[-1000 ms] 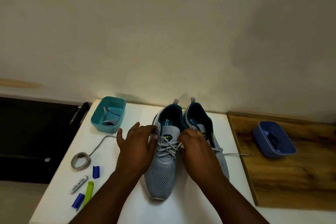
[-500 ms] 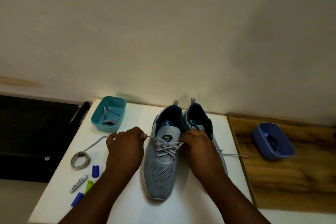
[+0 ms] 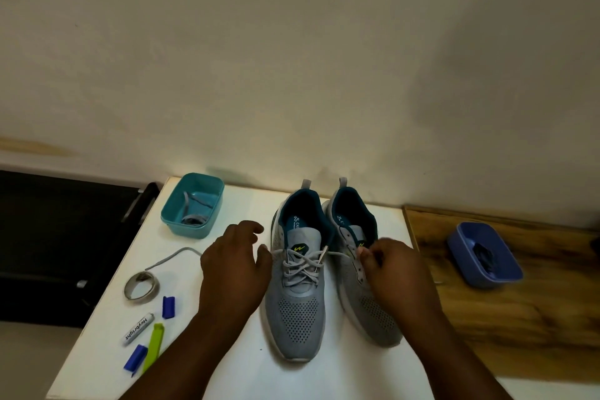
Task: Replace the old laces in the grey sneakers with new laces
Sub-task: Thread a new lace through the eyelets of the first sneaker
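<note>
Sneakers: grey pair side by side on white table (image 3: pixel 227 360), toes toward the camera.
Left sneaker (image 3: pixel 297 295): laced; lace (image 3: pixel 303 261) runs off both sides.
Left hand (image 3: pixel 235 269): beside left sneaker, fingers relaxed, spread, gripping nothing.
Right hand (image 3: pixel 394 269): over right sneaker (image 3: pixel 363 289), fingertips pinching lace end.

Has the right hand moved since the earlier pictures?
Yes. The right hand has drawn rightward, off the left sneaker's lacing and over the right sneaker, pinching the lace.
</note>
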Action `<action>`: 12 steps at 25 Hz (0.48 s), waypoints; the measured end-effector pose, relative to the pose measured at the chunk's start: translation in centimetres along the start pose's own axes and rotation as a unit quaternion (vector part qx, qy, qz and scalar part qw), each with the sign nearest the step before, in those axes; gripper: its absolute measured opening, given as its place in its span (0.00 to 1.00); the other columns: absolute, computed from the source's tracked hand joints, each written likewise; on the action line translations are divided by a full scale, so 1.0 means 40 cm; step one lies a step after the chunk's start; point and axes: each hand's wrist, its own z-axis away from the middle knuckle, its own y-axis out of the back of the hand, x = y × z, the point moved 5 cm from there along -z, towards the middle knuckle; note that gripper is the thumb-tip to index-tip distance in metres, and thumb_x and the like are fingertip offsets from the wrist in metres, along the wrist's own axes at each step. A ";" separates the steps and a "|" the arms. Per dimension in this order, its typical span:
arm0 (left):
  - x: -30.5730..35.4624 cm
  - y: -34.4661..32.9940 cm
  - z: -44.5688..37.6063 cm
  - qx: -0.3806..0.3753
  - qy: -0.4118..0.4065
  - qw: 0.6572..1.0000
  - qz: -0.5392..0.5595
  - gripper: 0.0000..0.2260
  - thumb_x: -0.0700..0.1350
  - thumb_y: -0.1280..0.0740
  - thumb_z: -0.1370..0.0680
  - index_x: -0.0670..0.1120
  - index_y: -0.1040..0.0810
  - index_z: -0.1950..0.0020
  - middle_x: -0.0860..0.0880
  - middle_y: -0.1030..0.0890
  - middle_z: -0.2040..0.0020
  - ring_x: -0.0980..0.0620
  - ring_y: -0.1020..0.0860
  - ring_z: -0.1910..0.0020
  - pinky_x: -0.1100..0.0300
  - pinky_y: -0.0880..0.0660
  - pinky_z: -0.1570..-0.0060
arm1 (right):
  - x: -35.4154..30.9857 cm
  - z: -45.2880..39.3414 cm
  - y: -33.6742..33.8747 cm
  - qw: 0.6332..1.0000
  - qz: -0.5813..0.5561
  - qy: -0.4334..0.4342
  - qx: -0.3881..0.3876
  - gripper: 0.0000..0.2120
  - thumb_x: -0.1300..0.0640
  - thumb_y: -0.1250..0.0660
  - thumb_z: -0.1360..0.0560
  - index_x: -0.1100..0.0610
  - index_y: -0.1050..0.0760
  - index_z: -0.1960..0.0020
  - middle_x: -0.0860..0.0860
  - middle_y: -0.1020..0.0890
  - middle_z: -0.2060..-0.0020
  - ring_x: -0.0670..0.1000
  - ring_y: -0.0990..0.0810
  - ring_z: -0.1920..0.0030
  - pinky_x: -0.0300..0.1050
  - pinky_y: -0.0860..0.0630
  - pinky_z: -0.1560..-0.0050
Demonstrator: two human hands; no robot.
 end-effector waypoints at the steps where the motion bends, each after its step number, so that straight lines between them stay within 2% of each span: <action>1: 0.010 0.010 0.001 0.025 -0.008 0.999 0.023 0.11 0.44 0.32 0.22 0.53 0.25 0.41 0.54 0.21 0.49 0.53 0.22 0.52 0.50 0.25 0.50 | 0.013 0.003 -0.014 0.989 -0.116 -0.082 -0.046 0.18 0.44 0.38 0.17 0.56 0.19 0.55 0.50 0.17 0.65 0.50 0.20 0.65 0.43 0.25 0.64; 2: 0.020 0.018 0.002 0.042 -0.018 0.998 0.043 0.10 0.43 0.32 0.22 0.53 0.26 0.42 0.55 0.22 0.50 0.54 0.23 0.53 0.52 0.24 0.52 | 0.015 0.018 -0.037 0.945 -0.253 -0.182 -0.099 0.22 0.43 0.39 0.17 0.59 0.18 0.54 0.51 0.17 0.67 0.49 0.22 0.68 0.43 0.26 0.67; 4: 0.042 0.025 0.009 0.056 -0.038 0.996 0.065 0.07 0.45 0.33 0.21 0.53 0.26 0.44 0.58 0.23 0.53 0.57 0.24 0.55 0.56 0.25 0.56 | -0.005 0.058 -0.087 0.790 -0.480 -0.339 -0.174 0.22 0.44 0.37 0.17 0.63 0.19 0.49 0.52 0.18 0.67 0.47 0.27 0.72 0.39 0.32 0.73; 5: 0.049 0.023 0.013 0.056 -0.041 0.995 0.064 0.06 0.48 0.33 0.20 0.54 0.27 0.45 0.58 0.24 0.54 0.57 0.24 0.56 0.57 0.25 0.57 | -0.019 0.067 -0.103 0.718 -0.557 -0.373 -0.187 0.19 0.45 0.36 0.18 0.62 0.20 0.47 0.51 0.20 0.68 0.45 0.29 0.74 0.37 0.34 0.75; 7: 0.051 0.009 0.016 0.042 -0.016 0.997 0.055 0.09 0.58 0.33 0.21 0.55 0.27 0.47 0.59 0.24 0.55 0.57 0.23 0.56 0.55 0.23 0.57 | -0.040 0.064 -0.118 0.614 -0.659 -0.396 -0.181 0.12 0.49 0.35 0.18 0.58 0.22 0.48 0.48 0.24 0.70 0.43 0.33 0.76 0.36 0.38 0.77; 8: 0.046 -0.004 0.015 0.024 0.003 0.999 0.039 0.13 0.63 0.34 0.22 0.55 0.26 0.47 0.58 0.23 0.55 0.56 0.23 0.55 0.53 0.23 0.56 | -0.049 0.061 -0.120 0.580 -0.691 -0.398 -0.168 0.10 0.50 0.35 0.18 0.57 0.23 0.50 0.47 0.27 0.71 0.43 0.35 0.76 0.36 0.39 0.76; 9: 0.042 -0.018 0.015 0.002 0.018 1.000 0.011 0.17 0.67 0.35 0.24 0.55 0.26 0.46 0.58 0.22 0.55 0.55 0.23 0.55 0.52 0.23 0.55 | -0.057 0.059 -0.120 0.561 -0.710 -0.397 -0.154 0.10 0.51 0.36 0.18 0.56 0.23 0.53 0.46 0.29 0.72 0.43 0.36 0.75 0.36 0.40 0.73; 12: 0.038 -0.048 0.020 -0.036 0.034 0.994 -0.095 0.21 0.70 0.36 0.26 0.56 0.24 0.43 0.56 0.19 0.49 0.52 0.22 0.49 0.52 0.25 0.50 | -0.066 0.057 -0.094 0.556 -0.731 -0.385 -0.093 0.11 0.50 0.39 0.16 0.54 0.23 0.54 0.46 0.31 0.74 0.44 0.37 0.75 0.38 0.42 0.68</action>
